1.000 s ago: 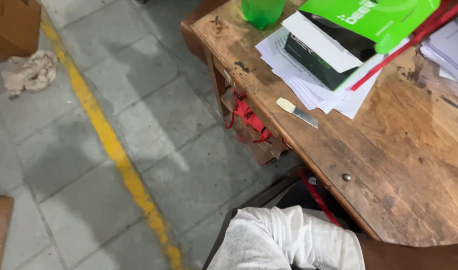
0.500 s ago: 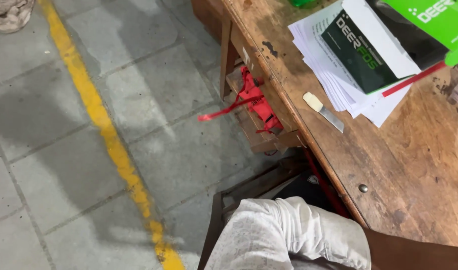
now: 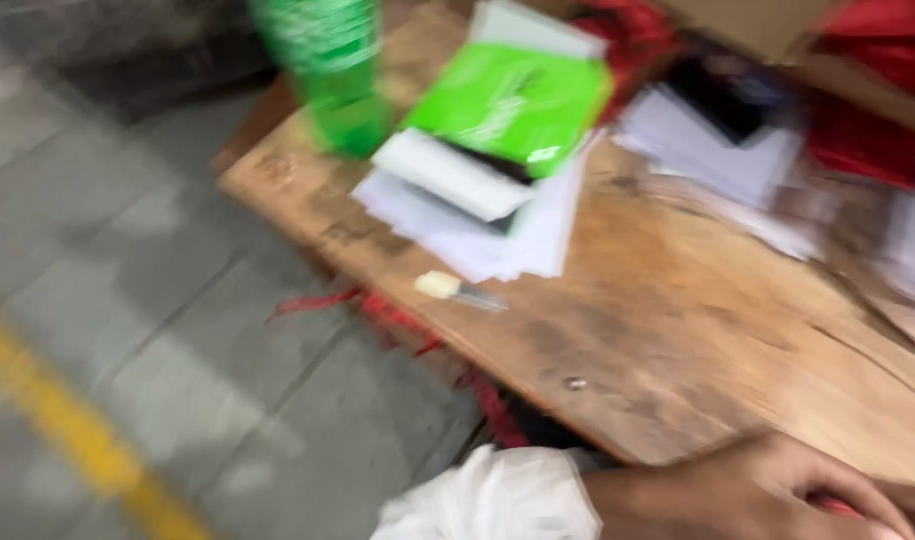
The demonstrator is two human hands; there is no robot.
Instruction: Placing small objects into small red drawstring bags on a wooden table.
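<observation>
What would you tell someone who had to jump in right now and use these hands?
One hand shows at the bottom right, resting at the near edge of the table, curled over something red that is mostly hidden. Which hand it is cannot be told; its white sleeve is pushed up. No other hand is in view.
On the table: a small blade with a pale handle near the front edge, a paper stack with a green booklet on top, and a green bottle at the far corner.
The picture is blurred, so what is done or left cannot be told.
</observation>
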